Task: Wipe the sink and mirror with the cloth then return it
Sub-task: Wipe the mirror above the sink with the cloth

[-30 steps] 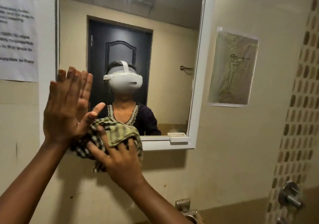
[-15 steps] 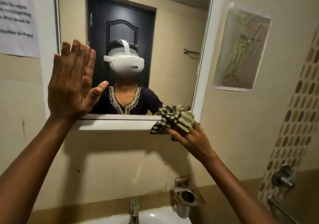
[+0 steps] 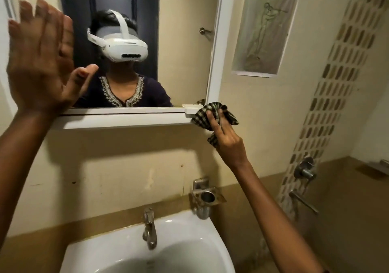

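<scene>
A white-framed mirror (image 3: pixel 185 66) hangs on the wall above a white sink (image 3: pixel 181 249). My right hand (image 3: pixel 226 138) grips a bunched green-and-black checked cloth (image 3: pixel 210 113) at the lower right corner of the mirror frame, beside its shelf. My left hand (image 3: pixel 42 60) is raised flat with fingers spread at the mirror's left edge, slightly blurred. The mirror reflects a person wearing a white headset.
A chrome tap (image 3: pixel 149 228) stands at the back of the sink. A metal holder (image 3: pixel 207 197) is fixed to the wall on its right. A paper drawing (image 3: pixel 265 26) hangs right of the mirror. Shower valves (image 3: pixel 305 171) sit on the tiled strip at far right.
My right hand has carried the cloth from the mirror's lower left across to its lower right corner. The view has tilted down, bringing the sink into sight. My left hand stays raised.
</scene>
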Demonstrator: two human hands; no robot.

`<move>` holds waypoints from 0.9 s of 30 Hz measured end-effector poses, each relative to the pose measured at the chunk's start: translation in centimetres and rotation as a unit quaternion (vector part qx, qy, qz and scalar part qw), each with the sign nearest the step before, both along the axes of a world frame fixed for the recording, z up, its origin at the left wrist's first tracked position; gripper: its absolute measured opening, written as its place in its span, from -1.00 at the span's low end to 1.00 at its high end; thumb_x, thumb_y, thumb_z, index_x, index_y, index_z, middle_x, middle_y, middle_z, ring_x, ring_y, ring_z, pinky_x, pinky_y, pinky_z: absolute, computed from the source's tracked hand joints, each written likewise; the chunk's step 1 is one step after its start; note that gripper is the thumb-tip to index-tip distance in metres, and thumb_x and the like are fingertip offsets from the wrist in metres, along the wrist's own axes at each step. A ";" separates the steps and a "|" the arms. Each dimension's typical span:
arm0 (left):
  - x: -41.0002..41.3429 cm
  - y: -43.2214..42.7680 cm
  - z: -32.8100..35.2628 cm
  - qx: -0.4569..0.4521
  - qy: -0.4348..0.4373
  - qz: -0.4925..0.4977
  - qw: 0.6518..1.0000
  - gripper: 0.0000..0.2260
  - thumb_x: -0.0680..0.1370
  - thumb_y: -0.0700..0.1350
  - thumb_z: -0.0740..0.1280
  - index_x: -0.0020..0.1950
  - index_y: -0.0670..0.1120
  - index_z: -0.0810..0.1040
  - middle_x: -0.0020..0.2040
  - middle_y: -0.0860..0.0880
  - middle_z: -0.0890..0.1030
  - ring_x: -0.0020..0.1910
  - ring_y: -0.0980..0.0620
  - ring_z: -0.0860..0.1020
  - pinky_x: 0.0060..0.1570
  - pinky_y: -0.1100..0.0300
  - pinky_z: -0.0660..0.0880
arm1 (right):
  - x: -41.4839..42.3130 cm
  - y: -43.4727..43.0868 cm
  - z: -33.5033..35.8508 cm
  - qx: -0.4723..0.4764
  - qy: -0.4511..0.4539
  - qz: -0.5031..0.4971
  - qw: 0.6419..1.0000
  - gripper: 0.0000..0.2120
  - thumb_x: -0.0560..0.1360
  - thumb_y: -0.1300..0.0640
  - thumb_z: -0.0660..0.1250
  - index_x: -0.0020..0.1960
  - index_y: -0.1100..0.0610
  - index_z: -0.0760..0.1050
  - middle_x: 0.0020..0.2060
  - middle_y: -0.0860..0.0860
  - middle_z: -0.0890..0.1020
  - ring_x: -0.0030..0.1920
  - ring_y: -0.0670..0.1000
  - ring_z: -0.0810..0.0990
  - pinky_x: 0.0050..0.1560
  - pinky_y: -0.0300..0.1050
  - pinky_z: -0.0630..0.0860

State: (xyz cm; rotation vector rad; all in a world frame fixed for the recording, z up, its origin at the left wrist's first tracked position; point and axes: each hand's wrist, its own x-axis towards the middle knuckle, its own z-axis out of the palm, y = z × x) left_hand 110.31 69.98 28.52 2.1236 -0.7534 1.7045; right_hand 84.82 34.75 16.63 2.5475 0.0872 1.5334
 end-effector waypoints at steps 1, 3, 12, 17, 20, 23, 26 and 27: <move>0.3 -0.1 -0.3 -0.005 -0.007 -0.026 1.000 -0.25 0.52 0.23 0.10 0.57 -0.12 -0.05 0.59 -0.18 -0.02 0.56 -0.16 0.01 0.49 -0.17 0.09 | -1.0 0.3 -0.3 0.004 0.018 0.004 1.000 -0.05 0.23 0.54 0.35 0.49 0.03 0.12 0.38 0.24 0.38 0.29 0.15 0.49 -0.27 -0.11 0.62; -1.1 0.2 0.1 0.018 -0.018 -0.056 0.998 -0.29 0.53 0.12 0.16 0.57 -0.17 -0.01 0.56 -0.24 0.02 0.54 -0.18 0.05 0.49 -0.20 0.06 | -2.9 1.1 -1.0 0.011 0.068 0.018 0.997 -0.09 0.17 0.53 0.35 0.44 0.04 0.22 0.34 0.20 0.45 0.21 0.13 0.56 -0.26 -0.08 0.63; -18.4 -5.4 -8.9 -0.078 0.185 -0.406 0.891 -0.67 0.55 0.09 0.25 0.27 0.01 0.50 0.27 0.02 0.54 0.31 0.08 0.46 0.48 0.00 0.17 | -9.6 7.1 -6.9 0.003 0.117 0.091 0.989 -0.40 0.39 0.39 0.26 0.40 0.09 0.36 0.35 0.12 0.46 0.11 0.07 0.61 -0.08 -0.11 0.61; -27.7 -8.8 -19.1 -0.119 0.536 -0.544 0.635 -0.31 0.20 0.36 0.48 0.25 0.10 0.51 0.21 0.02 0.61 0.20 0.04 0.56 0.20 0.11 0.51 | -11.2 10.0 -10.2 0.010 0.142 0.116 0.983 -0.27 0.29 0.43 0.38 0.40 0.09 0.33 0.37 0.14 0.43 0.05 0.11 0.61 -0.01 -0.05 0.57; -27.9 -8.7 -21.1 -0.159 0.592 -0.578 0.538 -0.36 0.14 0.26 0.58 0.09 -0.05 0.61 -0.04 -0.06 0.70 0.02 -0.02 0.63 -0.04 0.21 0.59 | -12.4 11.2 -11.4 0.051 0.198 0.153 0.967 -0.30 0.34 0.37 0.34 0.44 0.11 0.27 0.45 0.12 0.30 0.20 0.15 0.53 0.14 0.01 0.54; -27.8 -7.8 -21.7 -0.140 0.595 -0.587 0.530 -0.45 0.13 0.23 0.59 0.00 -0.04 0.67 -0.06 -0.05 0.72 -0.03 0.06 0.65 -0.08 0.28 0.57 | -13.8 12.0 -11.5 0.110 0.253 0.198 0.941 -0.41 0.51 0.13 0.29 0.48 0.05 0.17 0.52 0.06 0.12 0.43 0.09 0.28 0.40 0.01 0.31; -27.4 -6.5 -22.1 -0.117 0.616 -0.578 0.522 -0.45 0.15 0.24 0.58 -0.01 -0.08 0.69 -0.04 -0.07 0.72 -0.03 0.04 0.65 -0.06 0.30 0.56 | -15.1 12.8 -11.2 0.200 0.297 0.251 0.899 -0.46 0.54 -0.05 0.26 0.46 -0.08 0.16 0.50 0.02 0.19 0.44 -0.01 0.23 0.38 -0.01 0.30; -27.2 -6.2 -22.2 -0.098 0.620 -0.570 0.530 -0.43 0.16 0.26 0.56 -0.02 -0.11 0.68 -0.07 -0.07 0.71 -0.05 0.03 0.65 -0.07 0.30 0.55 | -15.3 12.9 -11.1 0.253 0.277 0.269 0.887 -0.51 0.53 -0.02 0.29 0.42 -0.08 0.22 0.43 0.02 0.32 0.37 -0.02 0.34 0.31 0.00 0.40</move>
